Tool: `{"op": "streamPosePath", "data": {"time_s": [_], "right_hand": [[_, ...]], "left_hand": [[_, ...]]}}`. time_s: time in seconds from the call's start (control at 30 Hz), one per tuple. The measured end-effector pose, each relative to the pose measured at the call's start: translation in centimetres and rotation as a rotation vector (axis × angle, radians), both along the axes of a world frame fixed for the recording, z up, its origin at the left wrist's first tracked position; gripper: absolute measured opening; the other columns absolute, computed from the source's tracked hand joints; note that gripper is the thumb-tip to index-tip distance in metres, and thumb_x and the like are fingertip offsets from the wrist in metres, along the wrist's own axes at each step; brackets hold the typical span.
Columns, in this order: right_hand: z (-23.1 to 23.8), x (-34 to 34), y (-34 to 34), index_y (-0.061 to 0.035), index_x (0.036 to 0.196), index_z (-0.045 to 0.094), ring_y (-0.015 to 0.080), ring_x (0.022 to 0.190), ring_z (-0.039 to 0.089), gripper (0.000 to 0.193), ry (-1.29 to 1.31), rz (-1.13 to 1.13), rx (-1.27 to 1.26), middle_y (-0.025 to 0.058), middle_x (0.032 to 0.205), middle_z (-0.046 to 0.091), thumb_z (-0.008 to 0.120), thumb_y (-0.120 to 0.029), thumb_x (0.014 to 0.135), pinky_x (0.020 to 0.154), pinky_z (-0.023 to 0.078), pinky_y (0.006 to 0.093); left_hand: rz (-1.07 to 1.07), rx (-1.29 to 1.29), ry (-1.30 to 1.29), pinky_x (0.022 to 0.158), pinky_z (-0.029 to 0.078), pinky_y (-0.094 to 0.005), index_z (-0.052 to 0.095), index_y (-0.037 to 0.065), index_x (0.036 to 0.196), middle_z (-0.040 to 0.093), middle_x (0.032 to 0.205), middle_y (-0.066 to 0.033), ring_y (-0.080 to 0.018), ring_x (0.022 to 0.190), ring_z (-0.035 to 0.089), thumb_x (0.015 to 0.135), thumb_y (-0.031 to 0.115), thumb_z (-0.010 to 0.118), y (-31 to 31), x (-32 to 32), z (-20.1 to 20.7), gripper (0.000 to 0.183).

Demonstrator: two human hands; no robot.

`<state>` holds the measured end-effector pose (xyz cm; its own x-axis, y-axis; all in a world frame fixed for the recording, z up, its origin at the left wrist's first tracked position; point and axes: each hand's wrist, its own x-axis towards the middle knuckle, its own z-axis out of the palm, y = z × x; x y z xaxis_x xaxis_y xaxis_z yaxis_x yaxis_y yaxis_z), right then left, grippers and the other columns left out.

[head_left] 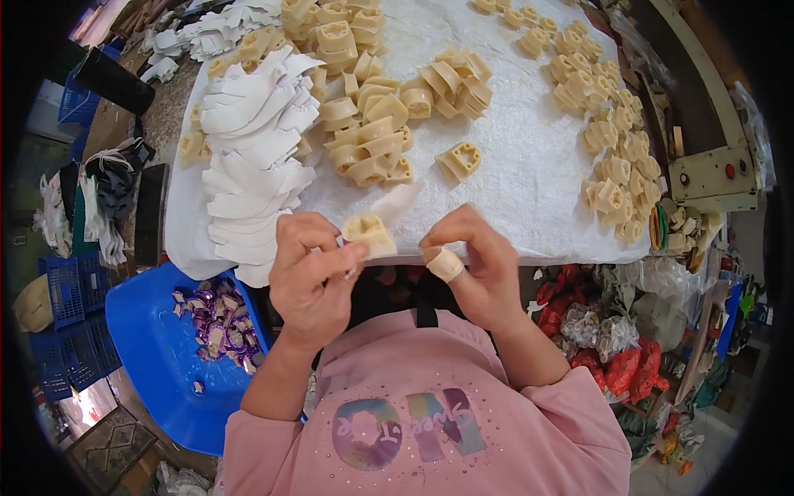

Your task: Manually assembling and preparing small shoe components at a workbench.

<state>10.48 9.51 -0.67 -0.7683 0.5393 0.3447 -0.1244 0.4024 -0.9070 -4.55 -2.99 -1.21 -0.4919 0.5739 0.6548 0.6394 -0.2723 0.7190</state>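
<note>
Between the thumb and fingers of my left hand [308, 269] is a cream plastic shoe heel [369, 233], held just over the table's near edge. A pale, blurred flap [397, 202] sticks out behind it, up and to the right. Opposite, my right hand [475, 260] has its thumb and index finger brought together, with tan tape around the thumb; whether something small is between the tips I cannot make out. One loose heel [458, 162] lies on the white cloth beyond. To the left are stacked white cover pieces [256, 174], beside a pile of heels [368, 140].
The white-covered table [513, 182] carries more heels [616, 178] along its right side. Below its left edge, a blue basin [149, 355] contains purple and beige scraps [219, 322]. Red and clear plastic bags [624, 364] lie at the lower right, under a metal machine frame [715, 174].
</note>
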Motion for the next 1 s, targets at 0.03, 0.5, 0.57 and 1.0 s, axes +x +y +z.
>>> {"op": "streamPosePath", "data": {"time_s": [0.03, 0.5, 0.57, 1.0], "right_hand": [[-1.2, 0.6, -0.2, -0.0036, 0.098, 0.058, 0.0149, 0.081, 0.054, 0.017, -0.067, 0.077, -0.443, 0.0079, 0.099, 0.059, 0.065, -0.006, 0.083, 0.07, 0.045, 0.03], [-1.0, 1.4, -2.2, 0.0037, 0.11, 0.053, 0.0189, 0.101, 0.059, 0.024, 0.137, 0.048, -0.947, 0.0156, 0.111, 0.059, 0.043, -0.013, 0.097, 0.089, 0.048, 0.0323], [-0.5, 0.9, -2.5, 0.0039, 0.11, 0.054, 0.0184, 0.099, 0.059, 0.024, 0.118, 0.024, -0.917, 0.0156, 0.11, 0.06, 0.042, -0.012, 0.096, 0.088, 0.049, 0.0315], [0.6, 0.6, 1.5, 0.0027, 0.11, 0.057, 0.0141, 0.088, 0.061, 0.029, -0.241, 0.16, -0.52, 0.0104, 0.098, 0.065, 0.054, -0.02, 0.093, 0.075, 0.05, 0.0288]], "left_hand": [[-0.02, 0.007, -0.009, 0.063, 0.039, -0.0312, 0.064, 0.008, 0.083, 0.049, 0.078, -0.0048, -0.0218, 0.074, 0.046, 0.065, -0.01, 0.07, 0.2, 0.4, 0.3, 0.026], [-0.121, -0.128, 0.311, 0.056, 0.042, -0.0318, 0.058, -0.001, 0.079, 0.057, 0.086, -0.0118, -0.0243, 0.071, 0.056, 0.064, -0.005, 0.065, 0.9, 2.5, 0.2, 0.017], [-0.103, -0.15, 0.359, 0.055, 0.04, -0.0321, 0.058, -0.002, 0.079, 0.056, 0.085, -0.0115, -0.0241, 0.069, 0.054, 0.065, -0.004, 0.065, 1.1, 2.6, 0.6, 0.016], [-0.149, -0.167, -0.012, 0.063, 0.049, -0.0336, 0.053, 0.0, 0.079, 0.059, 0.089, -0.0147, -0.0273, 0.076, 0.059, 0.064, -0.017, 0.06, 0.8, 2.6, 0.1, 0.023]]}}
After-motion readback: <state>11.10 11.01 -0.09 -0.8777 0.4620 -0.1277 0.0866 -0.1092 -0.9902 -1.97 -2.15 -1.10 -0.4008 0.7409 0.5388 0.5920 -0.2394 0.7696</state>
